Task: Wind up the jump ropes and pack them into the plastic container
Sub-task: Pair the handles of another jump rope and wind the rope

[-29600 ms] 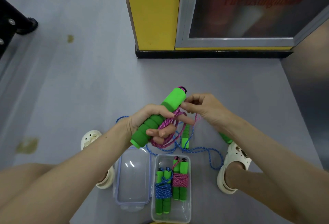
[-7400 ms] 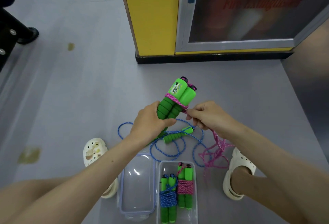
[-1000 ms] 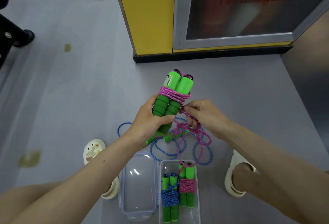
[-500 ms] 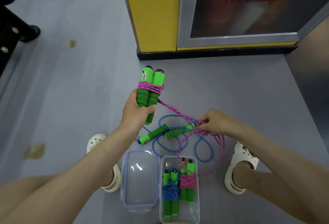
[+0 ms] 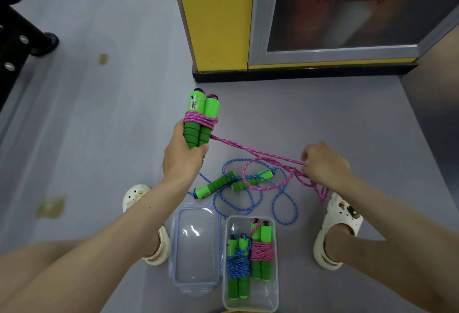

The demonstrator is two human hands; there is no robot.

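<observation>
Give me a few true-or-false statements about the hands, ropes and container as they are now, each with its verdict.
1. The left hand grips two green handles wound with pink rope. True.
2. The right hand is empty. False: it pinches the pink rope stretched from the handles.
3. The container holds a blue bundle and a pink bundle. True.
4. The container is shut. False: its lid lies open beside it.
5. Every rope is wound or in hand. False: an unwound blue jump rope lies on the floor.
</observation>
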